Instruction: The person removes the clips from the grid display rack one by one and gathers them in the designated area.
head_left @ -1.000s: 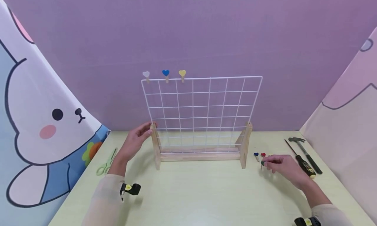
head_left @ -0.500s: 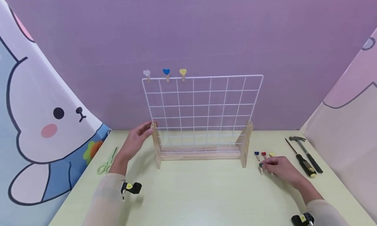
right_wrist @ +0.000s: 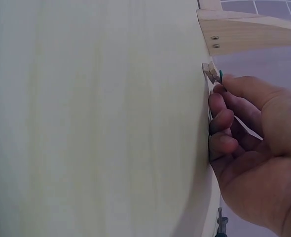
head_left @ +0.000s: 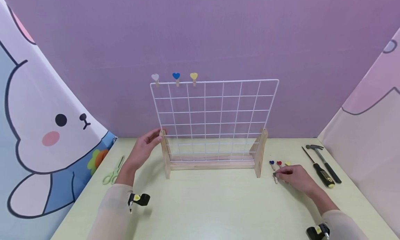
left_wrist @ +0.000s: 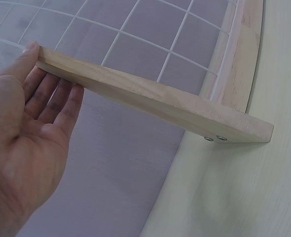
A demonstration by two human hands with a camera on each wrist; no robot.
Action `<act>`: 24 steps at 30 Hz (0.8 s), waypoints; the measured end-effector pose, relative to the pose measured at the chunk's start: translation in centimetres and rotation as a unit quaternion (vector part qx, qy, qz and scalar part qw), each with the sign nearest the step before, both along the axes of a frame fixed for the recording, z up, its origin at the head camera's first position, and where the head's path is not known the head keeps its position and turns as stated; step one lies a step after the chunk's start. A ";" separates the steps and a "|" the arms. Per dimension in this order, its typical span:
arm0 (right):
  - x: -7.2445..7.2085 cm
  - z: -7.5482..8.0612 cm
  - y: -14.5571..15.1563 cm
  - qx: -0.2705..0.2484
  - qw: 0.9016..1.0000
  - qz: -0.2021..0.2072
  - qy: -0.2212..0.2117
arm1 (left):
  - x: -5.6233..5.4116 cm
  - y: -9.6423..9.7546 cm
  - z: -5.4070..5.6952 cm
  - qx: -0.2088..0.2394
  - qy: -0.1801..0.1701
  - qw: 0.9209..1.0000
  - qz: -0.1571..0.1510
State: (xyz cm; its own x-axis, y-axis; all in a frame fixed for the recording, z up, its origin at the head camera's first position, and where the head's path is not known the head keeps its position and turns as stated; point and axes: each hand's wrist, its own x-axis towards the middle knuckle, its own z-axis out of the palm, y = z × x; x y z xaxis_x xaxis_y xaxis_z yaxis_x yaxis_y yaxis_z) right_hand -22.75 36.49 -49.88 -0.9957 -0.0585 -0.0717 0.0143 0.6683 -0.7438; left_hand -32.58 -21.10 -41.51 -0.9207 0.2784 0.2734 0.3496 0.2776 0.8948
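A white wire grid [head_left: 212, 111] stands tilted in a wooden base [head_left: 212, 165]. My left hand [head_left: 142, 151] holds the upper end of the base's left side piece [left_wrist: 150, 91], thumb on one face and fingers on the other. Low over the table at the right, my right hand [head_left: 297, 180] pinches a small wooden clothespin [right_wrist: 212, 73] with a green heart by its heart end. Beside these fingers lie clothespins with a dark blue heart [head_left: 272, 162], a red heart [head_left: 279, 163] and a yellow heart [head_left: 288, 163], the last partly hidden.
Clipped on the grid's top bar are clothespins with a white heart [head_left: 155, 77], a blue heart [head_left: 176, 76] and a yellow heart [head_left: 194, 76]. Green scissors [head_left: 113, 172] lie left; a screwdriver [head_left: 323, 174] and a hammer [head_left: 325, 165] lie right.
My right hand has shifted slightly left and toward me with the green-heart clothespin. The yellow-heart clothespin on the table shows more from behind it. The left hand has kept its hold.
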 end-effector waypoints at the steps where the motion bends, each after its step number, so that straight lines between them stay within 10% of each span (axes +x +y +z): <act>1: 0.0 0.0 0.0 0.005 1.000 -0.002 0.000 | 0.0 0.0 0.0 0.000 0.000 1.000 0.000; 24: 0.3 0.8 0.1 -0.025 0.999 -0.021 -0.012 | 0.2 0.0 0.1 -0.010 0.004 1.000 -0.002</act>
State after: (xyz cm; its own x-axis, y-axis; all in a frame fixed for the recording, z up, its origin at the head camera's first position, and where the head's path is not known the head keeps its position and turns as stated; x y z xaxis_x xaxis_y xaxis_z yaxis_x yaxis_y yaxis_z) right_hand -22.49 36.62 -49.09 -0.9954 -0.0203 -0.0938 0.0603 0.6280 -0.7759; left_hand -32.40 -21.07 -41.43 -0.9177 0.2870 0.2748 0.3573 0.2933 0.8867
